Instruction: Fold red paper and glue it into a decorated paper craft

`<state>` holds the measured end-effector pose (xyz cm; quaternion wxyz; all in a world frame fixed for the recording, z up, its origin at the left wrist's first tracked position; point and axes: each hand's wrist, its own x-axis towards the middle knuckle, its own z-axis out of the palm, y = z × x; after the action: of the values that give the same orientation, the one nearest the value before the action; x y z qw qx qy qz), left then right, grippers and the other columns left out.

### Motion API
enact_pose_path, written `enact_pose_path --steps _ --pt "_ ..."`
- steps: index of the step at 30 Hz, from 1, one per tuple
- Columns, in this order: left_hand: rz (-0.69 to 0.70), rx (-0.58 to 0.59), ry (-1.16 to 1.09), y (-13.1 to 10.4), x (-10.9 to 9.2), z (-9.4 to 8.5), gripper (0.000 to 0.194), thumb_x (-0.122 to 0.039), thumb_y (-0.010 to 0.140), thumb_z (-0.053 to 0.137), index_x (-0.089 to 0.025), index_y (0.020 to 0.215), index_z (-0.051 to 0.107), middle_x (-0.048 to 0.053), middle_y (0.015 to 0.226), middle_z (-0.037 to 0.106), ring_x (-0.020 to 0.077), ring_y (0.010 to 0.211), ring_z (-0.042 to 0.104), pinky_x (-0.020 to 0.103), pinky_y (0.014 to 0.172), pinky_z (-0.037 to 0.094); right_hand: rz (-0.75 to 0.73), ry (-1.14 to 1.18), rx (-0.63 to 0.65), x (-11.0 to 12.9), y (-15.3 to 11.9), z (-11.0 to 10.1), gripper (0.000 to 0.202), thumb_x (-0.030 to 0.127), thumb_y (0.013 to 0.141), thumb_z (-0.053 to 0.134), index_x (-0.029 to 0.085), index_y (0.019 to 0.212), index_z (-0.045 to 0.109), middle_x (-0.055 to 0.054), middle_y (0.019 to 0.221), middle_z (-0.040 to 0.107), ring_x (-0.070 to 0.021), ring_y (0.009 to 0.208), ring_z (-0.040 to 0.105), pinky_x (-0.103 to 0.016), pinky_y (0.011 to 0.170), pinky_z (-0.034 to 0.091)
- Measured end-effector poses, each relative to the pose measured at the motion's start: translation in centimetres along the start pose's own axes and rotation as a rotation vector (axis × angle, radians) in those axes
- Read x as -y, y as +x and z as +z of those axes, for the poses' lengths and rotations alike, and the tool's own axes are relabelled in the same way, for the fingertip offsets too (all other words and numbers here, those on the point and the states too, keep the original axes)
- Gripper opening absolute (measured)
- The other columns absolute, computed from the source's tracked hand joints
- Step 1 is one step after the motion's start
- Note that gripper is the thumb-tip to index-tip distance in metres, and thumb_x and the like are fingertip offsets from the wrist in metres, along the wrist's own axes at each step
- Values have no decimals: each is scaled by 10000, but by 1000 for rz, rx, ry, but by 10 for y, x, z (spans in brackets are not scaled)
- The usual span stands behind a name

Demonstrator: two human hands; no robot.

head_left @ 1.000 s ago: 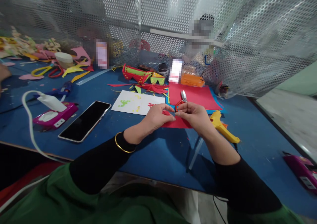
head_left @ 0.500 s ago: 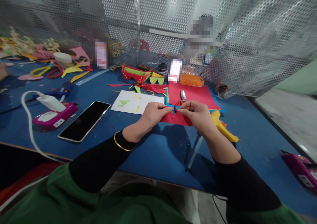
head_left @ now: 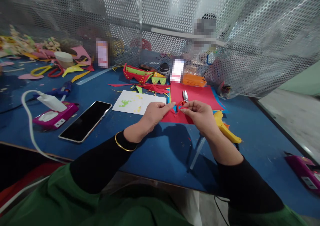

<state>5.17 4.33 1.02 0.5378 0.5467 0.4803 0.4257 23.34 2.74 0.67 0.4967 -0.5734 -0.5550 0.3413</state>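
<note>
A red paper piece (head_left: 178,118) with a notch in its upper edge is held between my hands above the blue table. My left hand (head_left: 155,115) grips its left part, thumb on top. The right part is pinched between the thumb and fingers of my right hand (head_left: 200,115). Just behind my fingers lie red-handled scissors (head_left: 185,96), blades pointing away, on red sheets (head_left: 202,94) stacked over blue ones. Left of these is a white card (head_left: 130,102) with green and yellow marks. A yellow glue gun (head_left: 226,129) rests beside my right forearm.
A black phone (head_left: 86,121) and a purple power strip (head_left: 56,115) lie left. Red and green paper glasses (head_left: 137,74) and an orange object (head_left: 194,80) stand behind. A clear stick (head_left: 197,152) points toward the front edge. Another purple strip (head_left: 303,171) is at far right.
The red paper and my left fingers have shifted slightly upward, with the left thumb now reaching farther along the paper's edge. My right hand has barely moved. The other person's hand at far left has mostly left view.
</note>
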Motion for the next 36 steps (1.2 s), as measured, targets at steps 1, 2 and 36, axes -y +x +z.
enact_pose_path --steps 1,2,36 --pt "-22 7 -49 0 0 1 458 -581 679 819 -181 568 626 -51 490 466 94 491 400 260 526 303 -13 12 -29 0 0 0 310 439 621 812 206 773 676 -15 668 692 -146 614 585 -274 555 421" --pt "-45 8 -113 0 -1 1 464 -600 665 826 -183 596 636 -49 507 489 98 493 437 262 536 322 -26 31 -66 0 0 1 302 432 627 807 205 779 679 -11 667 690 -143 613 585 -274 561 427" --pt "-106 -132 -419 0 15 13 242 -327 560 902 -166 650 746 15 639 699 145 590 602 288 592 468 4 170 -76 -3 -4 16 284 443 643 784 211 760 672 5 665 665 -144 626 573 -294 614 436"
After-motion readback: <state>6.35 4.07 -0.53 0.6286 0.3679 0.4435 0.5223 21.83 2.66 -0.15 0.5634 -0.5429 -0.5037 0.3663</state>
